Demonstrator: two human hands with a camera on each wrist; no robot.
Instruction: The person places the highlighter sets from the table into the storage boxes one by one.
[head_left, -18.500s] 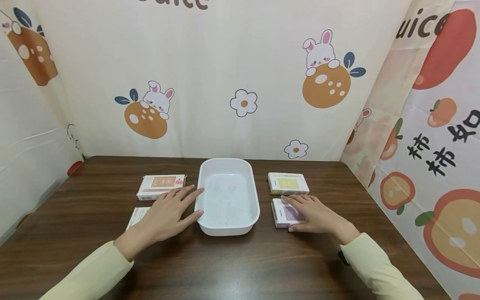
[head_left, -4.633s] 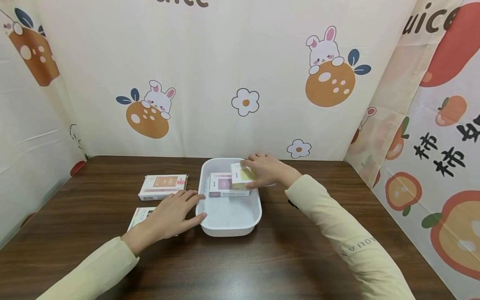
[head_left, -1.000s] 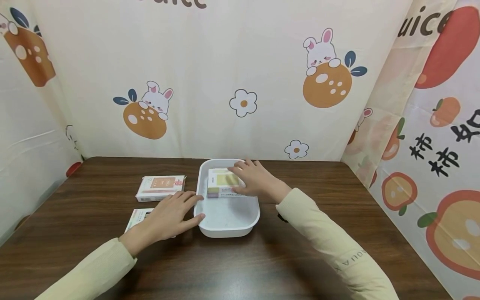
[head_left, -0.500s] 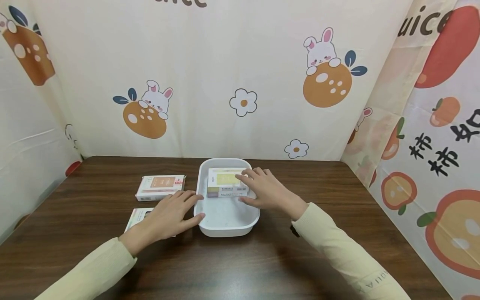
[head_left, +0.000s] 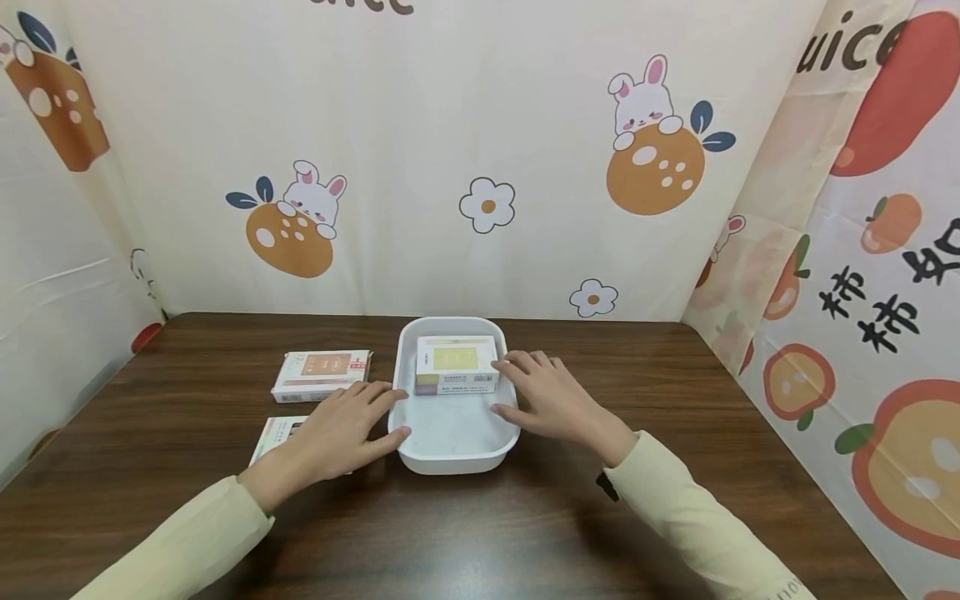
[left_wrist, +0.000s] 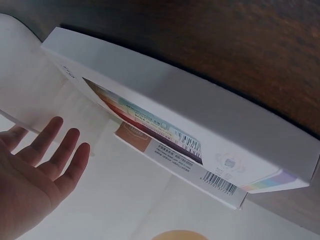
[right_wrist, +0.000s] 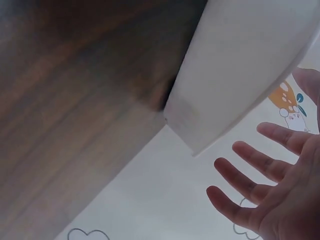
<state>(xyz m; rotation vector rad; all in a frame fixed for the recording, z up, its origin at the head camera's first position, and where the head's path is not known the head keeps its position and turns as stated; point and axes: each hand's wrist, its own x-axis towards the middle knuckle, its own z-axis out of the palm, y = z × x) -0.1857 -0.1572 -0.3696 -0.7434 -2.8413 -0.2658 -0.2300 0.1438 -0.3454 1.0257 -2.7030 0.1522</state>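
A white tray [head_left: 450,437] stands mid-table. Stacked toward its far end are a yellow-labelled box [head_left: 455,360] and, beneath it, a purple-labelled box [head_left: 426,388], of which only a strip shows. My left hand [head_left: 337,429] lies at the tray's left rim, its fingers spread and holding nothing. Over the right rim hovers my right hand [head_left: 553,402], fingers apart, a short way from the stack. The right wrist view shows the fingers [right_wrist: 250,155] clear of the tray's outer wall [right_wrist: 225,75].
An orange-labelled box [head_left: 318,377] lies left of the tray. Nearer, a white windowed box [head_left: 274,435] is partly hidden under my left forearm; the left wrist view shows its long side large. A printed cloth [head_left: 405,167] hangs behind the dark wooden table [head_left: 480,533].
Both stacked boxes lay on the table right of the tray in the oldest frame. My right hand has since let go of the yellow-labelled box and drawn back rightward. My left hand stays put.
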